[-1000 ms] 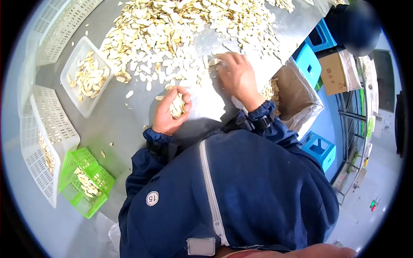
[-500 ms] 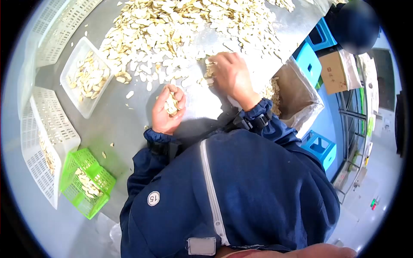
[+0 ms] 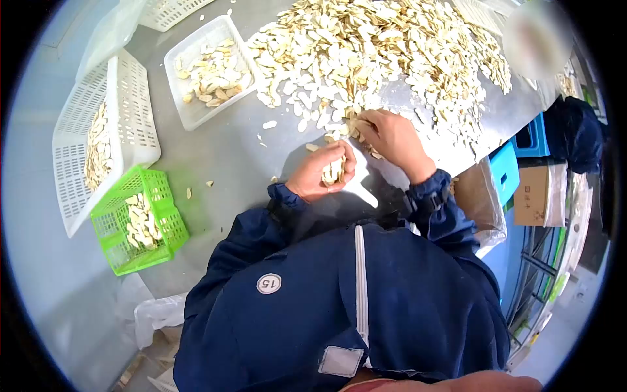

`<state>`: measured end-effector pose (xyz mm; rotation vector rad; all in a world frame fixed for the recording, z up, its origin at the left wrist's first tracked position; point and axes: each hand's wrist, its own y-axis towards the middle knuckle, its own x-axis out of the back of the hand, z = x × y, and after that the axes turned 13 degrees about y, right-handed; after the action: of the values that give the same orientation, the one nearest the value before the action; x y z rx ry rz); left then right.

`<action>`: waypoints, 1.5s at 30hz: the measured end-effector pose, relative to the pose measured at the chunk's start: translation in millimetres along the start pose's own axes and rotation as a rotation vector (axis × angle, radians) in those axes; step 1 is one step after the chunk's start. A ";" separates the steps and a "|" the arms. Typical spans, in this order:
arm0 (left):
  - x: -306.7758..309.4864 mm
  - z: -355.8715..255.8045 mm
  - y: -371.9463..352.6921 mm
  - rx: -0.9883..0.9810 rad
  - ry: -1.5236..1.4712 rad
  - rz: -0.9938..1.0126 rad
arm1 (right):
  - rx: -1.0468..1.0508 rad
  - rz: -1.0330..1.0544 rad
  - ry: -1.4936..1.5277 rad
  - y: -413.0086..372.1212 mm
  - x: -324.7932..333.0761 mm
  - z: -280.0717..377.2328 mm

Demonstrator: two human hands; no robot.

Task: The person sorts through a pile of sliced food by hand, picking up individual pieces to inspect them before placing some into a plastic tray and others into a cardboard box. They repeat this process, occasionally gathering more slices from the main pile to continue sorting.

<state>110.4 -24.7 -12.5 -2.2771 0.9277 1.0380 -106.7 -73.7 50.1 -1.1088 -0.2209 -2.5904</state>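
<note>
Curled left hand (image 3: 324,173) cups a stack of pale slices (image 3: 334,171), palm up. The right hand (image 3: 394,138) lies palm down just beside it, fingertips on the pile (image 3: 366,59) edge; grip unclear.

jacket (image 3: 392,287): navy, white zip | badge (image 3: 268,283): round "15" | cuffs (image 3: 428,189): elastic

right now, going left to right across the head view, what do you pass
white slotted basket → clear tray → left hand, its grip closed on pale slices → right hand → cardboard box
</note>
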 end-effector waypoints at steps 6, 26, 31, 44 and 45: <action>-13.2 -3.9 -6.9 0.086 0.383 -0.062 | 0.172 -0.055 0.754 66.2 -11.3 72.2; -10.1 -2.1 -1.6 0.150 0.142 0.059 | 0.284 -0.387 -0.149 -78.8 1.4 -42.6; -9.7 -1.6 -1.4 0.144 0.143 0.029 | 0.196 -0.321 -0.144 -52.2 -22.7 -28.8; -9.1 -1.3 -0.8 0.174 0.155 0.004 | -0.226 -0.673 -0.348 -146.9 44.5 -98.5; -9.0 -0.6 -0.1 0.176 0.147 0.011 | -0.244 -0.709 -0.355 -146.5 45.1 -100.7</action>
<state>106.4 -21.6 -5.1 -2.2255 1.0482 0.7684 -254.5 27.4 10.9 -1.8575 -0.4583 -3.0492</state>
